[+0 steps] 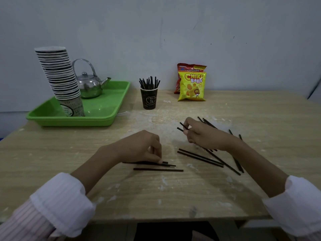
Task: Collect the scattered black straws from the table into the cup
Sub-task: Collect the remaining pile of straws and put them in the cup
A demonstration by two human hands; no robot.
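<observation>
Spanning the room's near side, the wooden worktop carries a green tray far left, then a dark cup already bristling with straws. Loose black straws lie scattered nearby. Her right hand pinches two straws; the left hand has its grip pressing fingertips onto another straw.

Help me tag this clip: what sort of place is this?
Probably a small drinks or snack corner, maybe a pantry or stall. A tall stack of paper cups and a metal kettle sit on a green tray, with snack bags against a plain wall.
</observation>
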